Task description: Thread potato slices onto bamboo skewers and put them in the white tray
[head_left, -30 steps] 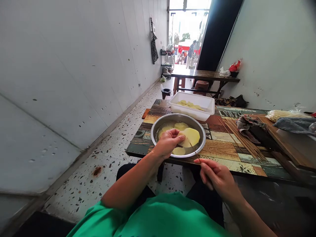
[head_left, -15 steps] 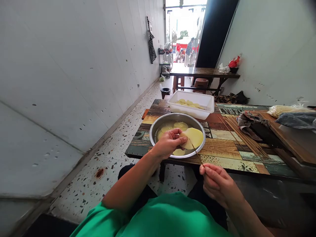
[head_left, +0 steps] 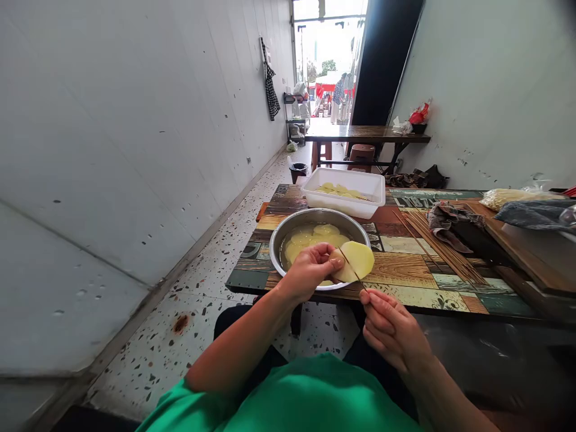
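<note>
My left hand [head_left: 314, 269] pinches a thin, pale yellow potato slice [head_left: 361, 259] by its near left edge, over the rim of a round metal basin [head_left: 275, 247]. In my right hand [head_left: 389, 321], closed fingertips grip a thin bamboo skewer [head_left: 362, 285]. The skewer runs up and left across the slice toward my left thumb; whether it passes through the flesh or lies against it is hard to make out. More potato slices [head_left: 310, 236] lie in water in the basin.
Behind the basin stands a white plastic tub [head_left: 379, 198] with several slices inside. Loose skewers [head_left: 443, 255] lie on the table to the right, beside a crumpled cloth [head_left: 452, 225] and a wooden board [head_left: 517, 246]. A white wall [head_left: 112, 150] runs along the left.
My right hand has moved slightly up and left, closer to the slice, and more of the skewer overlaps it. The slice has turned to face me more. The view has shifted a little.
</note>
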